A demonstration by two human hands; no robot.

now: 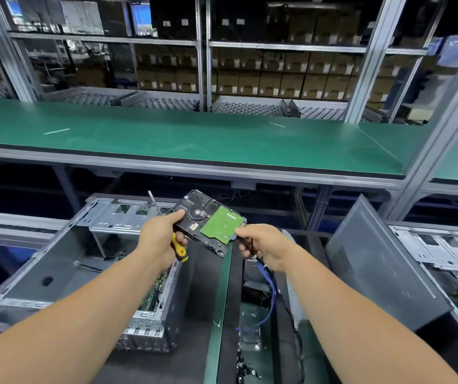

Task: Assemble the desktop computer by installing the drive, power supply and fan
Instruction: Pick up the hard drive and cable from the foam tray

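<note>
Hard drive (210,220) held up between both hands, circuit board upward, left hand (161,234) gripping its near corner plus a yellow-handled screwdriver (178,246), right hand (261,246) pinching cables (270,286) at its far edge, open computer case (64,270) below the left hand, green workbench (194,137) beyond, shelves of boxes (277,76) behind.

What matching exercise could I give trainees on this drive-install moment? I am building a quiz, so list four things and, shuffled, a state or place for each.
Things:
1. hard drive
2. screwdriver
3. blue cable
4. open computer case

States or places:
A. hangs below the right hand
B. held up between both hands, green circuit board facing up
C. stands below the left forearm, its inside showing
D. yellow-and-black handle gripped in the left hand, shaft pointing up

Pairs: 1-B, 2-D, 3-A, 4-C
</note>
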